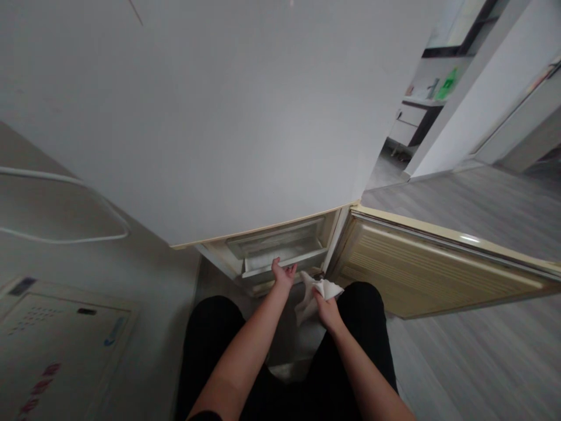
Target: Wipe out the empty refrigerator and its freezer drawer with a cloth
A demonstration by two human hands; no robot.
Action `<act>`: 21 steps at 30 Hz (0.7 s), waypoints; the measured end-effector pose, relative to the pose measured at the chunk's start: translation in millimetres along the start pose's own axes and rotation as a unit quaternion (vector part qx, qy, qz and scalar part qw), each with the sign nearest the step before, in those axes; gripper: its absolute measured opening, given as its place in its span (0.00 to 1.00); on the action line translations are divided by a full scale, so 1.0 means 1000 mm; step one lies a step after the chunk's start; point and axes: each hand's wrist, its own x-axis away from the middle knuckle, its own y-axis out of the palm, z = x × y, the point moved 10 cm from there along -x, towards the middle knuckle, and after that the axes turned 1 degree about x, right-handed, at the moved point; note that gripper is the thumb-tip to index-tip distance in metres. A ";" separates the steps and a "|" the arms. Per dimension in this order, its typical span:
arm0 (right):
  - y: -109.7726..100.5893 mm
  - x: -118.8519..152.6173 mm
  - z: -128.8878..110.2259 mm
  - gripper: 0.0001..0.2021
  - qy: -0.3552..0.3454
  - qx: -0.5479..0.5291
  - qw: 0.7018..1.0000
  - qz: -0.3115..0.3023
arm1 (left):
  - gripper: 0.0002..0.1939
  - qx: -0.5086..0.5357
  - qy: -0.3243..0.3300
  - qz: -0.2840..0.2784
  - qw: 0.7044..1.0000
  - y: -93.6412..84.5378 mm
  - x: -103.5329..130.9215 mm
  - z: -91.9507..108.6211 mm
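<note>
We sit with our knees apart, the black trouser legs [367, 316] spread to either side, in front of a fridge whose broad, pale upper front [245, 117] fills most of the view above. Below it the lower compartment stands open, and in it we see a pale drawer [302, 258]. Our left hand [284, 273] is at the front edge of this drawer, palm turned upward, thumb raised in front of it and fingers lightly bent; we cannot tell whether the hand is closed on the edge. Our right hand [326, 307] grips a crumpled white cloth [329, 288], bunched above the fist, with a loose part hanging to the left between our knees, near the drawer but apart from the left hand. The lower door [438, 266] is swung wide to our right, its ribbed, yellowish inner face toward us, above the grey wood-patterned floor [477, 356]. On our left, a white cable [65, 240] loops along the wall over a pale panel box [56, 345] with red characters [41, 386] on its front. Farther off at the upper right, a green bottle [446, 86] stands beside a tap [433, 89] on a counter [416, 102].
</note>
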 end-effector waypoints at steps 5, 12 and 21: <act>0.006 -0.001 -0.002 0.26 -0.009 0.021 1.000 -0.017 | 0.21 0.001 0.026 0.002 1.000 0.030 -0.020 0.020; 0.012 -0.002 0.001 0.21 -0.007 0.035 0.999 -0.034 | 0.25 -0.008 0.046 -0.062 0.997 0.044 -0.031 0.039; 0.050 0.001 0.010 0.21 0.055 0.104 0.983 -0.144 | 0.20 -0.169 0.003 0.060 0.984 -0.047 -0.073 0.006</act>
